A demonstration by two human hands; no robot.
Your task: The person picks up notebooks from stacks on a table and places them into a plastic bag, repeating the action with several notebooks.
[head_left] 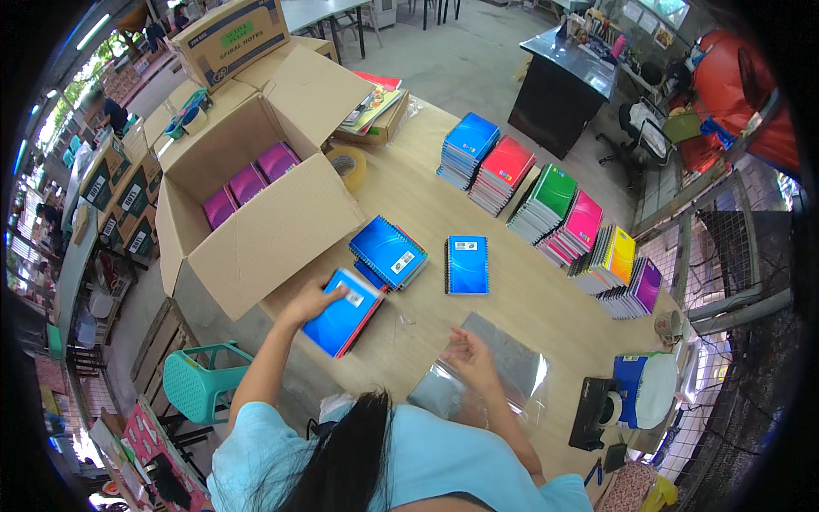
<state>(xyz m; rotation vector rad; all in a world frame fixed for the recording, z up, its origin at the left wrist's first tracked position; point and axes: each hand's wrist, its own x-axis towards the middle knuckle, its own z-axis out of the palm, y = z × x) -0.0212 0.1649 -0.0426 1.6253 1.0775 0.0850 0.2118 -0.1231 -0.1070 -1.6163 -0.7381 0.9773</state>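
My left hand (pixel 312 302) grips a small stack of spiral notebooks (pixel 337 322) by its upper edge, thumb on top. The top cover is blue with a white label, and red shows beneath. Just beyond lies another small pile of spiral notebooks (pixel 389 253), blue on top. One blue spiral notebook (pixel 467 265) lies apart to the right. Over the clear plastic bags (pixel 517 358) on the table, my right hand (pixel 469 353) is open with loosely bent fingers, apparently holding nothing. I cannot tell if it touches the plastic.
An open carton (pixel 273 256) with purple notebooks (pixel 247 184) stands left, a roll of tape (pixel 347 168) beside it. Several notebook stacks (pixel 544 198) line the table's far right edge. A black tape dispenser (pixel 590 414) sits near right, a green stool (pixel 201 381) left of the table.
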